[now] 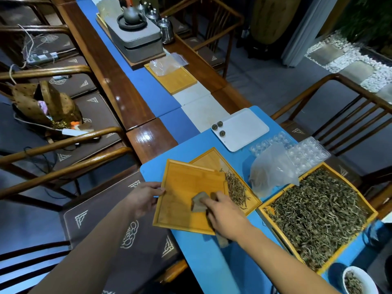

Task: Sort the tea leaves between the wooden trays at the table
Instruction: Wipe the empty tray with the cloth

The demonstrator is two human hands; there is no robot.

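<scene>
Left hand grips empty light wooden tray, overlapping second wooden tray of tea leaves; right hand presses brownish cloth. Risk: nudging could spill leaves onto blue worktop.

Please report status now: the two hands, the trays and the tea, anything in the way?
Left hand grips bare tray edge. Right hand wipes it with cloth. Tray overlaps second tray holding few leaves. Full tray right; nothing blocking.

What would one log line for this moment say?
left hand: holds edge of empty square wooden tray | right hand: wipes it with grey-brown cloth | tea leaves: in overlapped tray behind
</scene>
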